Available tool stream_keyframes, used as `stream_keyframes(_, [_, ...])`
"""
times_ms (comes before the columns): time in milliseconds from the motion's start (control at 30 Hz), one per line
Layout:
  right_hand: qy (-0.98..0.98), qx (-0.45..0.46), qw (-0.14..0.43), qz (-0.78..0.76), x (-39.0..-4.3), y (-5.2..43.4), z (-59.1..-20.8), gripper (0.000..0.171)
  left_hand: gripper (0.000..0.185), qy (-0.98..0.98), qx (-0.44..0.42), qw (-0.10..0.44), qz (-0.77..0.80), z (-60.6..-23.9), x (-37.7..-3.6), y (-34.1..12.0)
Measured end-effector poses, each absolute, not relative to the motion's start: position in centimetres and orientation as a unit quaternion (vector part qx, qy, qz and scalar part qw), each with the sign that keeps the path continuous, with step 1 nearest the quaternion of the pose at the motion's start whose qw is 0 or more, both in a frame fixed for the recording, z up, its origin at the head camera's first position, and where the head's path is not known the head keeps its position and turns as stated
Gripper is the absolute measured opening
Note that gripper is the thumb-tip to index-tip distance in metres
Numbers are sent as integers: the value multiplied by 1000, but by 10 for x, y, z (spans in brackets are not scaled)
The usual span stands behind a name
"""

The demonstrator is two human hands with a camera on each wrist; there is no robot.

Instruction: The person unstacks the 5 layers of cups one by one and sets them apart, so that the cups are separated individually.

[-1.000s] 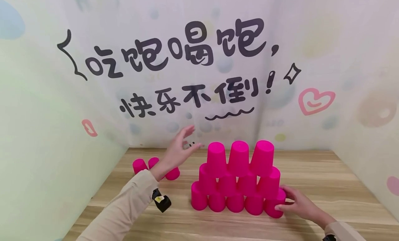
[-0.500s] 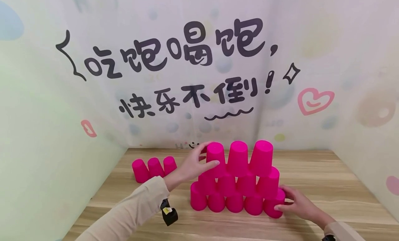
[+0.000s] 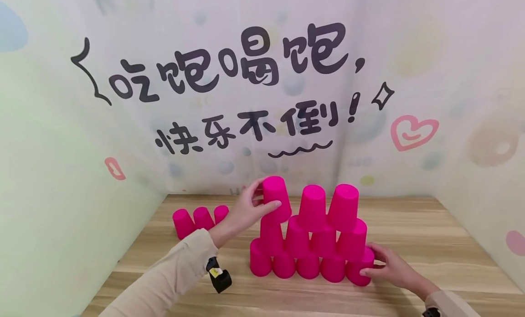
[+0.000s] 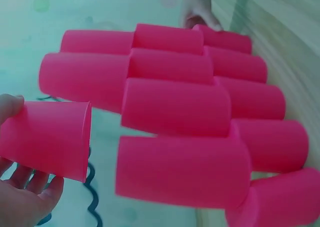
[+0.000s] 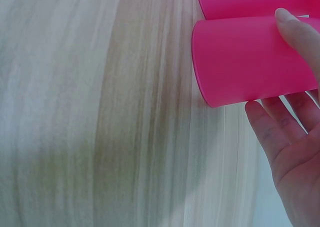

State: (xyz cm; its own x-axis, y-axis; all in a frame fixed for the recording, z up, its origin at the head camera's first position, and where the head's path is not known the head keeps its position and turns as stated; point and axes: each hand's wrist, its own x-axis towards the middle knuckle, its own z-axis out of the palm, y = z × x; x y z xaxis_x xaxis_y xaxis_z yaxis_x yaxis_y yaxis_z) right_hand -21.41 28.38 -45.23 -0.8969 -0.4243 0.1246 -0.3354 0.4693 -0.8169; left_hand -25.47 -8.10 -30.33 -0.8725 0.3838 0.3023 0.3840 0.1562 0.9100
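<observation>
Now the left hand (image 3: 249,209) is holding a cup (image 3: 275,194) aloft.
It is hovering over the left side of the stack (image 3: 298,237), just clear; the right hand (image 3: 391,268) is gripping the bottom right cup (image 3: 356,270).

The pink cups (image 3: 323,242) look like smooth, nearly matt plastic; the surface (image 3: 414,226) has smooth wood grain, the left sleeve (image 3: 164,276) is matt cloth, that printed backdrop (image 3: 225,16) creased fabric.
</observation>
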Motion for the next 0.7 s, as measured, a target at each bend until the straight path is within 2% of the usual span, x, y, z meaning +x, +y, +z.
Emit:
stream_keyframes(167, [861,-215,49,-459,-214,284,-452,58,56,-769,-237,48,-591,-299,-265,-100])
stream_keyframes(367, [859,-210,48,-464,-214,283,-453,58,60,-788,-180,78,-583,-314,-280,-127])
stream_keyframes(700, [858,-226,32,-461,-213,284,-453,55,62,-819,-131,102,-549,-385,-302,-142])
